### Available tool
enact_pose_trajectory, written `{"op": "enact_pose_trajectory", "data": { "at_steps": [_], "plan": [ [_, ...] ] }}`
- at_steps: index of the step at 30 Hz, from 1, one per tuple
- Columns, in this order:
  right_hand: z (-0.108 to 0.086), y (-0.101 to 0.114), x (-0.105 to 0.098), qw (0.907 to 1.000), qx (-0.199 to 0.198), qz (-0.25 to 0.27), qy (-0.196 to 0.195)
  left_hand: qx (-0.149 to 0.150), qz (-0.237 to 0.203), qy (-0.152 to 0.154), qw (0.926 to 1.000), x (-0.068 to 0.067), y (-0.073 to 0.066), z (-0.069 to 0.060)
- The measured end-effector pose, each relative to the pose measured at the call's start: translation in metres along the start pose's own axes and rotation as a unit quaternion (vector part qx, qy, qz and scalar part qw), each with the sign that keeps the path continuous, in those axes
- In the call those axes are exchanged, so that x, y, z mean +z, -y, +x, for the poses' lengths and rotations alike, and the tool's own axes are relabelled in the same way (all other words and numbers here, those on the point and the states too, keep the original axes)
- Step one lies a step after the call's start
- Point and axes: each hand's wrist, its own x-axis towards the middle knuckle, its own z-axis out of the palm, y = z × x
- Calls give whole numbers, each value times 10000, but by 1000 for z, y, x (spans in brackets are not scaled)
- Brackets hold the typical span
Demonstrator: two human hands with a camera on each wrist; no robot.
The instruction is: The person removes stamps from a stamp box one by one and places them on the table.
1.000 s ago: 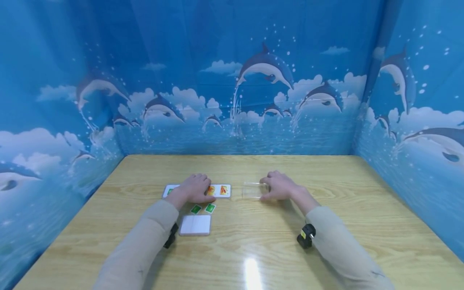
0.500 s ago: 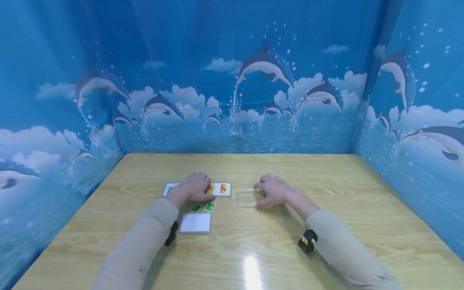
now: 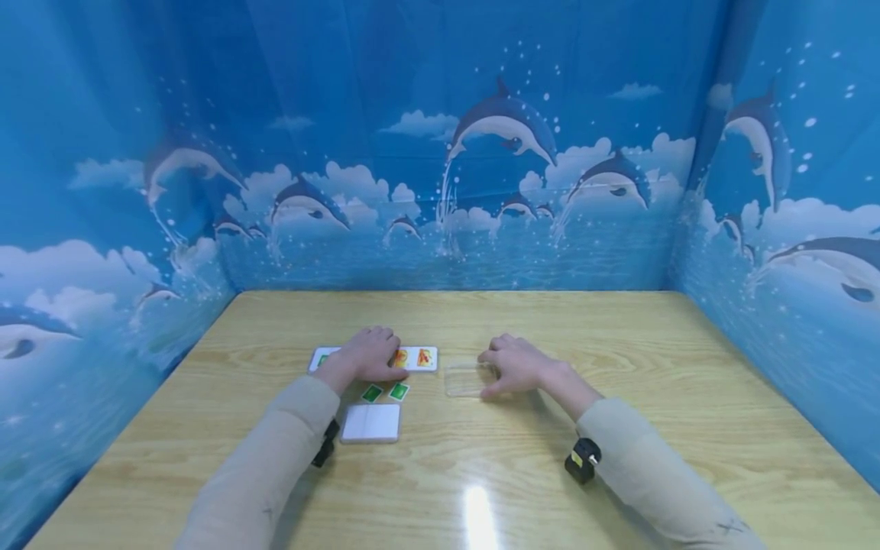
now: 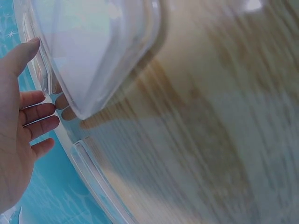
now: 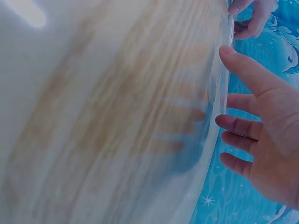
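My left hand (image 3: pixel 370 355) holds a flat white-edged card tray (image 3: pixel 428 359) bearing small orange pictures, its thumb at the front edge and its fingers behind. A green picture (image 3: pixel 321 360) shows left of the hand; the part under the palm is hidden. My right hand (image 3: pixel 519 363) holds a clear plastic case (image 3: pixel 462 380) by its right part, thumb on the near side and fingers on the far side. The right wrist view shows the right thumb (image 5: pixel 231 56) by the case's see-through edge. The remaining fingers of both hands are loosely spread.
Two small green cards (image 3: pixel 372 393) lie on the wooden table (image 3: pixel 440 473) in front of the tray. Nearer still is a clear-rimmed box with a white face (image 3: pixel 371 422). A blue dolphin-print curtain (image 3: pixel 385 252) stands behind and along both sides of the table.
The right hand has brought the clear case leftward and closer to me, and it now appears to lie flat on the table. The left hand and the tray have stayed put.
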Motion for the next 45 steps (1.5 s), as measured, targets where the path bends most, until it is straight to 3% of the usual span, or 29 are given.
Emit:
{"op": "enact_pose_trajectory", "data": {
  "at_steps": [14, 26, 33, 45],
  "plan": [
    [3, 3, 1, 9999, 51, -30, 106, 34, -17, -96, 9999, 2, 1, -1],
    [19, 3, -5, 9984, -4, 569, -65, -21, 2, -124, 9999, 5, 2, 0],
    [26, 5, -9, 9942, 208, 1047, -125, 4, 52, -112, 9999, 6, 2, 4],
    [37, 1, -6, 9929, 436, 1097, -141, 81, 281, -184, 9994, 6, 0, 3]
  ]
}}
